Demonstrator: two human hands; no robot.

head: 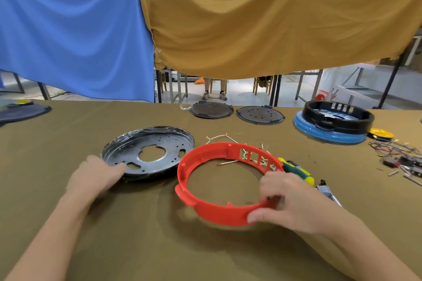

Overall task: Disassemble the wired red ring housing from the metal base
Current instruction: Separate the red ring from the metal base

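Right hand: my right hand (pixel 294 203) pinches the near right rim of the red ring housing (pixel 228 180), thumb outside, fingers curled over the wall.
Left hand: my left hand (pixel 98 175) lies with relaxed fingers on the near edge of the metal base (pixel 148 151); it grips nothing.
Red ring housing: one, on the desk (pixel 137 235) just right of the base; the two rims look very close, I cannot tell if they touch.
Progress: I judge the separation done, since the ring is off the base; what is left is only to let go.
Wires: some thin pale wires (pixel 228 138) lie behind and through the ring slots; the number is not clear.
Screwdriver: one, green and yellow (pixel 296 170), just behind my right hand.
Far edge: two dark round plates (pixel 212 110), one black ring on a blue base (pixel 338 116).
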